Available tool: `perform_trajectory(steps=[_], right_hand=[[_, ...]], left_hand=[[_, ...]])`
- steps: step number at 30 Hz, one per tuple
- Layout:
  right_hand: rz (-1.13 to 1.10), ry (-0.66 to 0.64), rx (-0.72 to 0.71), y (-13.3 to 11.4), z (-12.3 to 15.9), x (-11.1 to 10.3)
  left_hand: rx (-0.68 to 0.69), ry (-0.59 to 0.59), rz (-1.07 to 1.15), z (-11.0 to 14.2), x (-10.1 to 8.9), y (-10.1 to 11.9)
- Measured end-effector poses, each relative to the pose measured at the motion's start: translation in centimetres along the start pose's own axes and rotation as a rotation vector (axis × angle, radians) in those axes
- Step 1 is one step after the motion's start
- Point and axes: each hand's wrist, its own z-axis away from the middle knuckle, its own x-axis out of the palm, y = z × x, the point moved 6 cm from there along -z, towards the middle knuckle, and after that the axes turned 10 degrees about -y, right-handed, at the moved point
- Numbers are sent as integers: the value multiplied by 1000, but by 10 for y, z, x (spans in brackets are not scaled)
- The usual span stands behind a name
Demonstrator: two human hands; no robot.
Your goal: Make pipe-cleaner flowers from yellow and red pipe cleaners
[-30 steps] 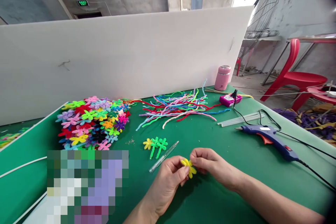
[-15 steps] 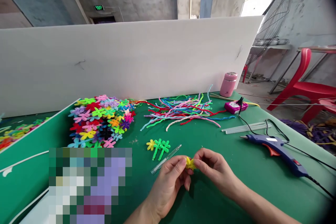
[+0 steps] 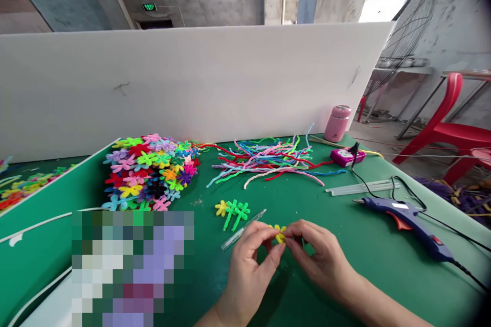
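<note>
Between my two hands is a small yellow pipe-cleaner flower (image 3: 280, 234), partly covered by the fingertips. My left hand (image 3: 255, 268) pinches it from the left with thumb and index finger. From the right, the thumb and fingers of my right hand (image 3: 324, 253) close on its other side. Just beyond my left hand lies a clear pen-like stick (image 3: 243, 230). Two green pipe-cleaner flowers with stems (image 3: 241, 213) and a yellow flower (image 3: 221, 208) lie on the green table (image 3: 207, 260) behind it.
A pile of colourful pipe-cleaner flowers (image 3: 146, 168) stands left, near a pixelated area. Loose pipe cleaners (image 3: 272, 161) spread at the back. Right are a blue glue gun (image 3: 402, 219), glue sticks (image 3: 362, 187), a purple power socket (image 3: 347, 157) and a pink flask (image 3: 337, 123). A white partition (image 3: 215, 82) stands behind.
My fingers have shifted around the yellow flower, and its petals now show more spread above the fingertips. The view has turned slightly left.
</note>
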Motion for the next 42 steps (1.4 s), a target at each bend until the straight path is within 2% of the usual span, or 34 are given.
perform_trajectory(steps=[3, 10, 16, 23, 32, 42], right_hand=[[-10, -10, 24, 1, 0, 1], [-152, -19, 102, 2, -2, 1], [-322, -64, 209, 12, 1, 5], [-490, -85, 257, 20, 3, 11], [-470, -102, 263, 19, 3, 11], [-339, -68, 209, 12, 0, 6]], left_hand=[[-8, -22, -15, 1, 2, 1], [-70, -68, 108, -2, 4, -2], [-113, -124, 162, -1, 6, -2], [-130, -151, 235, -1, 7, -8], [-142, -124, 228, -1, 5, -9], [-176, -108, 267, -2, 7, -11]])
